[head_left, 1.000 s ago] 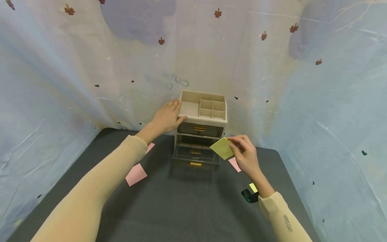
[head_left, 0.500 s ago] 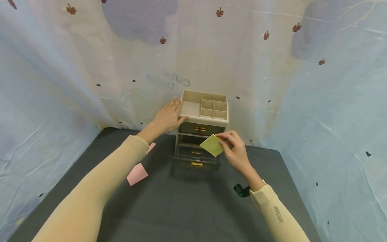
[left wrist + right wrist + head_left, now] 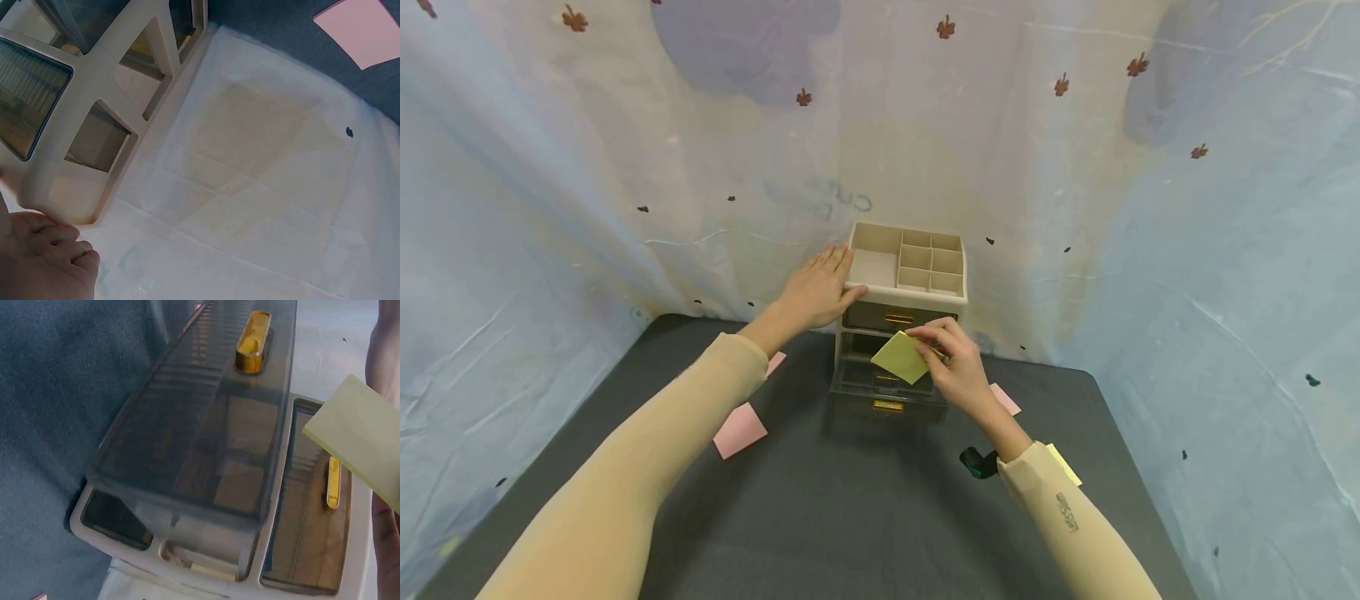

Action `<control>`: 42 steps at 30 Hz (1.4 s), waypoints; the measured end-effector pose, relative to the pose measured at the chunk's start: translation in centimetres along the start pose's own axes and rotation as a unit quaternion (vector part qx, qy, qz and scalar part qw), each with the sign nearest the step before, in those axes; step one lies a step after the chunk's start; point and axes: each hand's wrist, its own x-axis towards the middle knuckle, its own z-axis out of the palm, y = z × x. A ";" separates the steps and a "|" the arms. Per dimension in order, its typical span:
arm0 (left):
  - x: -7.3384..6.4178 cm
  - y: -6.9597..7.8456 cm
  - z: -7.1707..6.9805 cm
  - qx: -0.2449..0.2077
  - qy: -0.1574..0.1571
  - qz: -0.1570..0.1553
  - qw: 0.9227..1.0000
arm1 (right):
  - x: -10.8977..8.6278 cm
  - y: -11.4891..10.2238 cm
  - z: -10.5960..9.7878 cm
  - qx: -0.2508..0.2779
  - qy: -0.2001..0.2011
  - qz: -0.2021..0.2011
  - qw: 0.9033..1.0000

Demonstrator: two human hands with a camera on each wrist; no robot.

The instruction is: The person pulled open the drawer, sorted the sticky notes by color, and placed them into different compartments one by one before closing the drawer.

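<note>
A cream desktop organizer (image 3: 874,271) with a compartment tray on top and smoky see-through drawers stands at the back of the table. One lower drawer (image 3: 850,407) is pulled out, its gold handle (image 3: 252,347) facing front. My left hand (image 3: 815,290) rests along the organizer's upper left edge, fingers straight and thumb over the front rim. Between thumb and fingers, my right hand (image 3: 958,371) pinches a yellow sticky note pad (image 3: 898,358), held above the pulled-out drawer. In the right wrist view the pad (image 3: 362,434) is apart from the organizer.
Pink sticky note pads lie on the dark table, one (image 3: 740,432) at left, one (image 3: 776,364) partly behind my left arm and one (image 3: 1005,399) at right. Near my right sleeve are a dark curved object (image 3: 977,463) and another yellow pad (image 3: 1063,464). Patterned curtain (image 3: 925,125) hangs behind.
My right hand has carried the yellow pad leftward, from beside the organizer to over the pulled-out drawer. My left hand stays in place on the organizer.
</note>
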 end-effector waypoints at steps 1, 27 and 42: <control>0.0 0.0 0.0 0.000 0.001 0.000 1.000 | 0.1 0.0 0.2 -0.003 -0.003 -0.003 1.000; 0.0 0.0 -0.1 0.009 -0.006 0.002 1.000 | 0.5 0.8 5.4 -0.010 -0.132 0.001 0.991; -0.1 -0.1 0.0 0.005 -0.008 0.002 1.000 | 1.4 1.4 6.0 -0.004 -0.249 0.094 0.964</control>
